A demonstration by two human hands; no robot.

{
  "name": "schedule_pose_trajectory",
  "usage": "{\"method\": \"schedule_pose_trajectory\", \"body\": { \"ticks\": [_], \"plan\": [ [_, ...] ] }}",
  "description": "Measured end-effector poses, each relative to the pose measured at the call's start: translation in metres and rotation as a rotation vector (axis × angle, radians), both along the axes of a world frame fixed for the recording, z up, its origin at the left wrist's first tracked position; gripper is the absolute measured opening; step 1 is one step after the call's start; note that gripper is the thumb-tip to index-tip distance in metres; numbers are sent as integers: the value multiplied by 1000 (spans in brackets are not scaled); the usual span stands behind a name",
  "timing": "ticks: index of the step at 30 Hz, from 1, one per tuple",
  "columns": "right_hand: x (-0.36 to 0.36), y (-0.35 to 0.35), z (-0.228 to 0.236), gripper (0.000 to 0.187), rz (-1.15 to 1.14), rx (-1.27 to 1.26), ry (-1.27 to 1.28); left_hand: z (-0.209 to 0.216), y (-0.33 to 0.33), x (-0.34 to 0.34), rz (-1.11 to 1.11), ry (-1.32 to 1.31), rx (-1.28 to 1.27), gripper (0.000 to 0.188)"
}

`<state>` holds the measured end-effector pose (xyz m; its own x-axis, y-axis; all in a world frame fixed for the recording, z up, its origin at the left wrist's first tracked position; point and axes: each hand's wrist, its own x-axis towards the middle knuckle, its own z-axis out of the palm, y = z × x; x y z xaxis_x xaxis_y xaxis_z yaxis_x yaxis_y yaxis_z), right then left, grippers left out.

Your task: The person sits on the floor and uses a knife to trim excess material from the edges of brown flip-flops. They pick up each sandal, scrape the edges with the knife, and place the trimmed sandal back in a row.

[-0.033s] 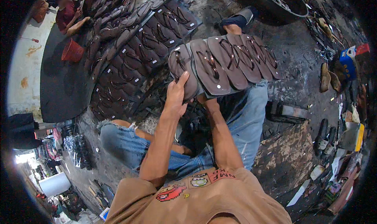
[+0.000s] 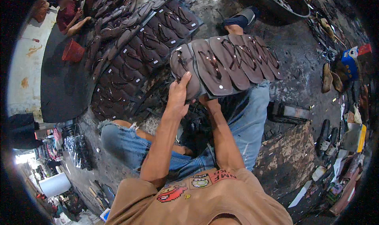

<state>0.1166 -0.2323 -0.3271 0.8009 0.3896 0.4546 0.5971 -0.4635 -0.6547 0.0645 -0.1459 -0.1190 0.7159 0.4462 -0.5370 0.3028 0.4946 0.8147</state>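
To your upper L, a red bucket (image 2: 72, 51) & dark sheet (image 2: 61, 89); upper R, a lg. blk. tub (image 2: 277, 12); lower L, a white roll (image 2: 55, 184).

Sandal strip (image 2: 230, 69) over R leg (image 2: 249, 122); sandal rows (image 2: 136, 62) L; tub (image 2: 287, 16) fwd-R.

Free passage: floor strip (image 2: 298, 69) right of centre, between the sandal panel (image 2: 227, 65) and the tan shoe-shaped pieces (image 2: 327, 78). Obstacles: sandal rows (image 2: 145, 57), upper left; black tub (image 2: 276, 14), upper right.
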Motion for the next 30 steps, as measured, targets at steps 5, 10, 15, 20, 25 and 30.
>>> {"method": "schedule_pose_trajectory", "body": {
  "ticks": [5,10,15,20,25,30],
  "plan": [
    [32,6,14,46,124,-133,259,-10,10,1,13,54,51,34],
    [68,10,32,49,260,-319,663,-3,12,-10,-59,129,61,35],
    [43,52,60,55,297,283,1267,55,-20,-98,-16,148,341,48],
    [-2,15,223,43,304,805,1081,68,-55,-135,-14,111,829,61],
    [-40,-32,284,30,446,541,773,110,-8,-120,98,-258,389,50],
    [-75,-91,299,31,382,408,1001,124,26,-152,170,-152,62,35]
  ]
}}
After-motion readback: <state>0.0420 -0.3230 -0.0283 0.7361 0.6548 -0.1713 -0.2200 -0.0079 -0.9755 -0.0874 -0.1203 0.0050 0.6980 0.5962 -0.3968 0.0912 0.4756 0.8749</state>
